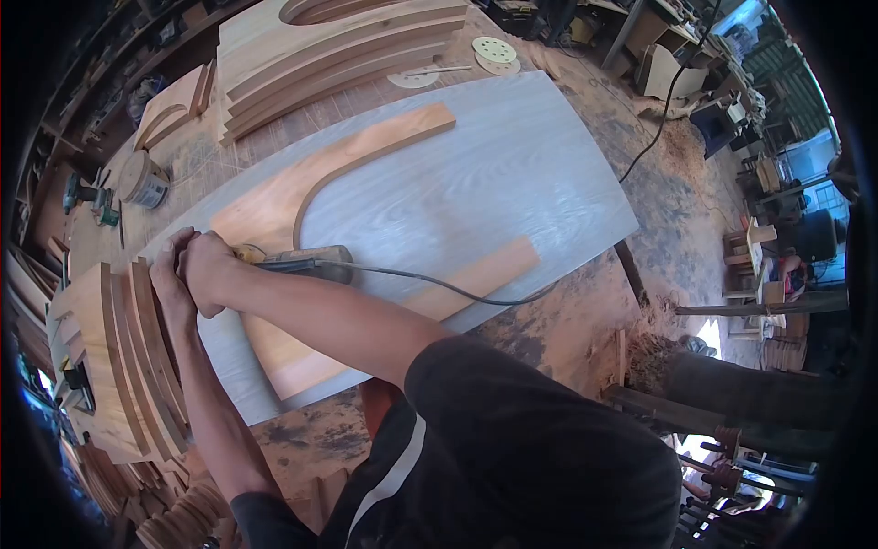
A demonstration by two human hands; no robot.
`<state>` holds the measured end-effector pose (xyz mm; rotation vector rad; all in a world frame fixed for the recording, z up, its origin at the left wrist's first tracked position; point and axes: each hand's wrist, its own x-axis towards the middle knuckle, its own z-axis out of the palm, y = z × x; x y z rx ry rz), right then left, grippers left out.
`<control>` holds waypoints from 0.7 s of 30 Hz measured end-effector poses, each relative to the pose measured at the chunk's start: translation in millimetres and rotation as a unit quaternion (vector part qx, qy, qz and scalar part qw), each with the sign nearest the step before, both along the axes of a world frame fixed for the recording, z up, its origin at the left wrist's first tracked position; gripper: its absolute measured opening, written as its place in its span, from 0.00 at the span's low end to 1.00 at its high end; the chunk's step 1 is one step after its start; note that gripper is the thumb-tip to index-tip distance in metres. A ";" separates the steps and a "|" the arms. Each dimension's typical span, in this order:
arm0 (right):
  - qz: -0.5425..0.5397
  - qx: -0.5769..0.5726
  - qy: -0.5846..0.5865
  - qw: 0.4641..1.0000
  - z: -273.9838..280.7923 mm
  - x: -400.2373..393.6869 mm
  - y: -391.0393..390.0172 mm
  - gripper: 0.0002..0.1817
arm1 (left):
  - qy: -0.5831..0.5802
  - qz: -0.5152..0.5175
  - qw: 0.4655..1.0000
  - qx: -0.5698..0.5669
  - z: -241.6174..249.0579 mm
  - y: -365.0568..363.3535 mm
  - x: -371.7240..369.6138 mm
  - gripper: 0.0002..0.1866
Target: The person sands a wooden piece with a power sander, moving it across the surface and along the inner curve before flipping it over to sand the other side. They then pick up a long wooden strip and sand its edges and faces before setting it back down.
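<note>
Dark shirt (549, 448) lies nearest. Left hand (171, 267) and right hand (208, 273) meet by the power tool (329, 257), grip unclear. It looks heavy, rigid; grasp its body.

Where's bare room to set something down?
Bare grey sheet lies between the legs of the curved wooden piece and beyond them to its right edge. Crowded: around the left hand and right hand, beside the corded tool and stacked wood.

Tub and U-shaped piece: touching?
Apart. The head view shows bare bench and a strip of sheet between the tub and the U-shaped piece.
</note>
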<state>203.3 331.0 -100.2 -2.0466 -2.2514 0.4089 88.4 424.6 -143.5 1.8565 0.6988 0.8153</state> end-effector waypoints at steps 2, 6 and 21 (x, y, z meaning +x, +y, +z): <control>-0.014 0.003 0.015 1.000 2.0 10.1 -1.8 0.30 | -0.033 0.010 0.998 -0.057 5.9 -9.7 14.6 0.33; 0.007 0.030 0.051 0.998 4.9 22.7 -10.7 0.20 | -0.003 -0.004 1.000 0.016 20.9 -26.7 23.1 0.31; 0.146 0.261 0.259 0.918 -26.1 -1.3 -38.4 0.24 | -0.006 0.012 0.993 0.116 30.8 -70.0 -18.6 0.28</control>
